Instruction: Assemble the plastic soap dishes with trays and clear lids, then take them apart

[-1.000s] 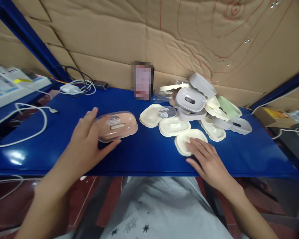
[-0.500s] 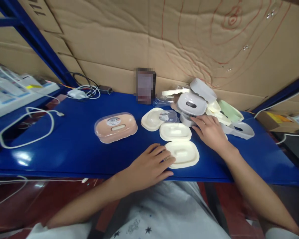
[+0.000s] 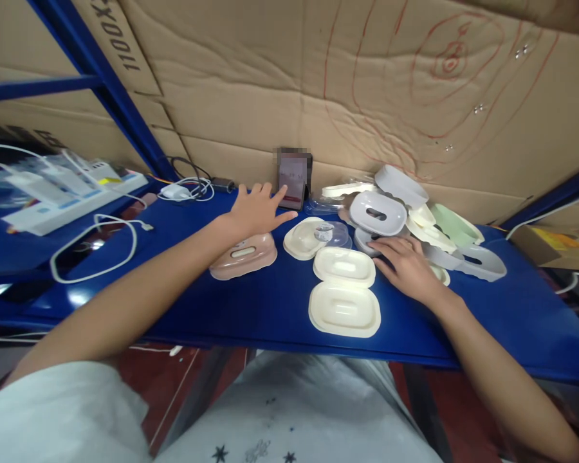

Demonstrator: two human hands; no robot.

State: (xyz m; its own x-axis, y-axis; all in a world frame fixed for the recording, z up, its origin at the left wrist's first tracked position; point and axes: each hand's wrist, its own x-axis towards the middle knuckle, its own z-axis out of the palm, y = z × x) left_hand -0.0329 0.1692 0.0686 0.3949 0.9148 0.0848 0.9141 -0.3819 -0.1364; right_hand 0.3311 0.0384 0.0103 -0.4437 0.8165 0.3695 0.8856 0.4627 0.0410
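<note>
My left hand [image 3: 259, 209] is stretched out with fingers spread, above the far side of a pink box with a clear lid [image 3: 251, 257]. Its thumb side is close to a tablet or phone [image 3: 293, 180] leaning on the cardboard. Over at the pile, my right hand [image 3: 405, 265] lies with fingers extended, fingertips at a grey plastic piece [image 3: 365, 240]. Two cream trays, one nearer [image 3: 346, 310] and one farther [image 3: 345, 267], lie beside that hand. Left of them sit another cream tray [image 3: 302, 238] and a clear lid with a label [image 3: 338, 235].
Behind my right hand is a pile with a slotted grey lid [image 3: 390, 218], a grey shell [image 3: 401, 184] and a green piece [image 3: 456, 225]. A power strip [image 3: 77, 206] and white cable [image 3: 94, 280] lie left. A cardboard wall [image 3: 231, 83] stands behind the blue table [image 3: 260, 308].
My left hand has moved off the nearest cream tray, forward and left, to beyond the pink box near the screen. My right hand stays at the pile. The view has shifted somewhat left.
</note>
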